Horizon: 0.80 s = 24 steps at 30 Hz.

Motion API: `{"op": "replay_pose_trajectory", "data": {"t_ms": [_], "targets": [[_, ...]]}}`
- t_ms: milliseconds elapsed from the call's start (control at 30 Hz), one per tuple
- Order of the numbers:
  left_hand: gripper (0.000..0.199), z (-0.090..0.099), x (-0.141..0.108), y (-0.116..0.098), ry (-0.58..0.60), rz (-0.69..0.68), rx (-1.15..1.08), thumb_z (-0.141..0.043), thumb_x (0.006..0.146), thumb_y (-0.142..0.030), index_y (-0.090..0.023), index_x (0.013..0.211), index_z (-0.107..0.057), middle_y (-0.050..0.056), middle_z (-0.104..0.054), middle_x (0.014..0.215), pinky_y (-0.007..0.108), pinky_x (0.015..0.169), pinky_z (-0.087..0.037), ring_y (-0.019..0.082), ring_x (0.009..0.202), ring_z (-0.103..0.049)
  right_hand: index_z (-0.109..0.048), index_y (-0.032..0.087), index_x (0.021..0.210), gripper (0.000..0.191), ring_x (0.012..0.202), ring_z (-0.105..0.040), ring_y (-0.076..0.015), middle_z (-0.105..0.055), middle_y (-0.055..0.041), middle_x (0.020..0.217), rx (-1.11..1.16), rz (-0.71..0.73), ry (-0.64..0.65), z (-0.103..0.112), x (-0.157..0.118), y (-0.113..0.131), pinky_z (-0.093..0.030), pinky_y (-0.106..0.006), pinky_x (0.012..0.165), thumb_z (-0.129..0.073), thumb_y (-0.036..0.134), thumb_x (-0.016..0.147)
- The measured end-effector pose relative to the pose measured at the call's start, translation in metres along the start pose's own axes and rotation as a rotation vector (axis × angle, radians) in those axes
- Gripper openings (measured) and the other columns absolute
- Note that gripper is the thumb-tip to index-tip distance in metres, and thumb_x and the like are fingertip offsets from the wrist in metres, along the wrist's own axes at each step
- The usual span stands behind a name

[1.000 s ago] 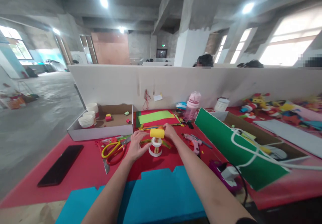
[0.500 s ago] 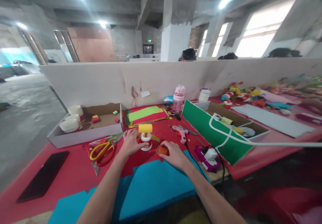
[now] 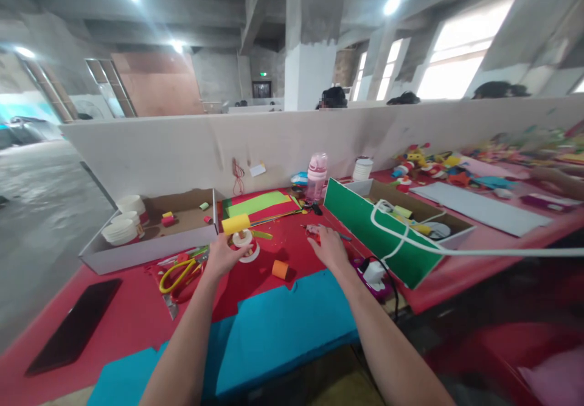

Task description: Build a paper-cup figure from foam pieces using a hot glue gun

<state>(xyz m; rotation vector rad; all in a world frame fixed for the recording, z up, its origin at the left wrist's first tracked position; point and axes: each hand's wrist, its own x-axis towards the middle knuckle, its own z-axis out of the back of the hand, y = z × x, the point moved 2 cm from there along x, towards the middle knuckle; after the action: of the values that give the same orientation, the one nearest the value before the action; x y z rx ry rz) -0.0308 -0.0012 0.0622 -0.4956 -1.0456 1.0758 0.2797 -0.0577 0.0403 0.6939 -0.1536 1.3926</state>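
My left hand [image 3: 224,256] is closed around the side of a small white paper cup piece [image 3: 249,254] with a yellow paper roll [image 3: 236,224] on top, which leans. My right hand [image 3: 332,250] is over the pink glue gun [image 3: 312,229], thumb and fingers apart; it hides the gun's handle. An orange paper roll [image 3: 280,269] lies on the red table cover [image 3: 260,290] between my hands, touched by neither.
Yellow-and-red scissors [image 3: 177,276] and a dark phone [image 3: 75,325] lie left. Behind are an open box with cups [image 3: 150,252], coloured sheets [image 3: 260,206] and a pink bottle [image 3: 316,178]. Right are a green-sided box [image 3: 378,235], a white cable and a plug [image 3: 374,272]. Blue sheets [image 3: 292,321] lie in front.
My right hand has let go of the orange roll and moved right to the glue gun. The cup piece and yellow roll have shifted left and tilted with my left hand. The view has turned slightly.
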Motion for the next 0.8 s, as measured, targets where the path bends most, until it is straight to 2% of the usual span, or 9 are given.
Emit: {"op": "replay_pose_trajectory", "data": {"t_ms": [100, 167, 267, 333, 467, 600, 733, 800], "targets": [[0.048, 0.018, 0.002, 0.007, -0.030, 0.128, -0.142, -0.083, 0.055, -0.036, -0.016, 0.097, -0.070, 0.007, -0.073, 0.089, 0.034, 0.075, -0.052, 0.026, 0.083, -0.067, -0.059, 0.013, 0.101, 0.031, 0.096, -0.064, -0.0303, -0.066, -0.0204, 0.099, -0.143, -0.161, 0.066, 0.001, 0.009, -0.016, -0.046, -0.037, 0.079, -0.070, 0.030, 0.078], [0.049, 0.027, 0.002, 0.011, -0.103, 0.177, -0.332, -0.084, 0.055, -0.034, -0.016, 0.098, -0.069, 0.007, -0.073, 0.092, 0.032, 0.075, -0.053, 0.023, 0.083, -0.068, -0.058, 0.011, 0.105, 0.035, 0.094, -0.065, -0.0309, -0.067, -0.0229, 0.100, -0.164, -0.248, 0.139, -0.001, 0.010, -0.021, -0.047, -0.035, 0.074, -0.068, 0.033, 0.080], [0.044, 0.034, 0.001, 0.015, -0.200, 0.236, -0.640, -0.083, 0.059, -0.034, -0.018, 0.097, -0.066, 0.004, -0.072, 0.094, 0.028, 0.075, -0.054, 0.018, 0.080, -0.068, -0.054, 0.010, 0.113, 0.044, 0.094, -0.067, -0.0321, -0.067, -0.0253, 0.104, -0.155, -0.385, 0.234, -0.004, 0.011, -0.023, -0.047, -0.035, 0.071, -0.065, 0.039, 0.082], [0.041, 0.035, 0.001, 0.018, -0.217, 0.274, -0.808, -0.083, 0.060, -0.035, -0.018, 0.093, -0.065, 0.002, -0.072, 0.090, 0.027, 0.074, -0.055, 0.015, 0.077, -0.068, -0.052, 0.010, 0.116, 0.044, 0.096, -0.067, -0.0335, -0.066, -0.0262, 0.107, -0.155, -0.439, 0.259, -0.005, 0.012, -0.024, -0.047, -0.037, 0.071, -0.064, 0.038, 0.084], [0.042, 0.037, 0.003, 0.025, -0.233, 0.318, -1.009, -0.082, 0.062, -0.040, -0.019, 0.093, -0.063, 0.001, -0.072, 0.088, 0.026, 0.070, -0.056, 0.014, 0.075, -0.068, -0.049, 0.011, 0.116, 0.031, 0.099, -0.067, -0.0340, -0.066, -0.0249, 0.111, -0.159, -0.461, 0.276, -0.005, 0.013, -0.024, -0.048, -0.038, 0.072, -0.052, 0.027, 0.090], [0.040, 0.040, 0.002, 0.028, -0.262, 0.357, -1.059, -0.073, 0.073, -0.046, -0.020, 0.103, -0.063, 0.003, -0.073, 0.096, 0.026, 0.069, -0.056, 0.017, 0.084, -0.069, -0.049, 0.009, 0.117, 0.030, 0.097, -0.068, -0.0334, -0.067, -0.0262, 0.108, -0.137, -0.438, 0.263, -0.004, 0.009, -0.023, -0.048, -0.038, 0.072, -0.051, 0.020, 0.089], [0.030, 0.040, 0.000, 0.025, -0.291, 0.451, -1.140, -0.068, 0.080, -0.039, -0.020, 0.103, -0.064, 0.003, -0.073, 0.093, 0.025, 0.066, -0.057, 0.016, 0.081, -0.069, -0.051, 0.009, 0.114, 0.027, 0.094, -0.068, -0.0331, -0.068, -0.0256, 0.103, -0.061, -0.398, 0.196, -0.007, 0.008, -0.023, -0.048, -0.037, 0.071, -0.050, 0.014, 0.087], [0.026, 0.040, 0.000, 0.024, -0.291, 0.466, -1.199, -0.067, 0.082, -0.034, -0.021, 0.104, -0.064, 0.003, -0.074, 0.092, 0.026, 0.067, -0.057, 0.016, 0.080, -0.069, -0.054, 0.012, 0.111, 0.024, 0.092, -0.068, -0.0323, -0.068, -0.0225, 0.101, 0.080, -0.355, 0.115, -0.009, 0.009, -0.022, -0.049, -0.037, 0.070, -0.050, 0.020, 0.089]]}}
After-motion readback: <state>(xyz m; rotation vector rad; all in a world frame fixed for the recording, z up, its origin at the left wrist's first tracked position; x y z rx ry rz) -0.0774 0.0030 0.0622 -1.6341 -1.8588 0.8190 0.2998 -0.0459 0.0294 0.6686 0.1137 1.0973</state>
